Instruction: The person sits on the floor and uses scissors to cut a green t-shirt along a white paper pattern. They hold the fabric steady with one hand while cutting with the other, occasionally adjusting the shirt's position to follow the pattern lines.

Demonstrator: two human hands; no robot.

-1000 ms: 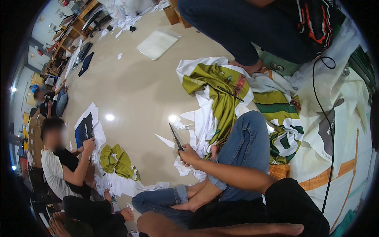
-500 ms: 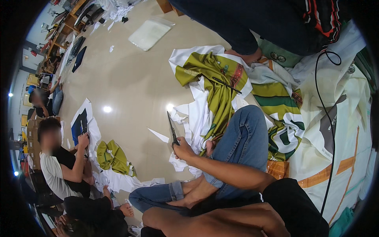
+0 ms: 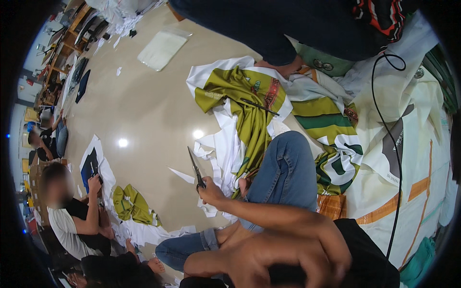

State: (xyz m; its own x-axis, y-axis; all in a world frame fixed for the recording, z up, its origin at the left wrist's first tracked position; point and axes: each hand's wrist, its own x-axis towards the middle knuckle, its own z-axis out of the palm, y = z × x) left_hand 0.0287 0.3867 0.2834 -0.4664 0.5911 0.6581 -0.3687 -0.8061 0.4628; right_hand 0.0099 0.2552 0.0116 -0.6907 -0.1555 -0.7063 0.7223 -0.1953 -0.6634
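My right hand (image 3: 211, 193) is closed round the handles of black-handled scissors (image 3: 194, 165). Their long blades point up and away over the tiled floor. White cloth scraps (image 3: 211, 144) lie beside and beyond this hand. Low in the view, close to the camera, my left hand (image 3: 283, 252) crosses over toward my right elbow. It is blurred, its fingers look apart and bent, and I see nothing in it. Past my raised knee lies a crumpled olive-green and white printed cloth (image 3: 254, 127), with a thin black object (image 3: 259, 106) on top.
A person (image 3: 79, 211) sits at left near a small green cloth (image 3: 134, 204). Another person's dark-clad leg (image 3: 249, 29) reaches in at the top. A clear plastic packet (image 3: 163, 48) lies on the floor. White sacks (image 3: 370, 230) and a black cable (image 3: 391, 129) are at right.
My left hand has come up into view over my right forearm. My right hand still grips the scissors. The whole view has shifted slightly, so the cloth and floor appear further left.
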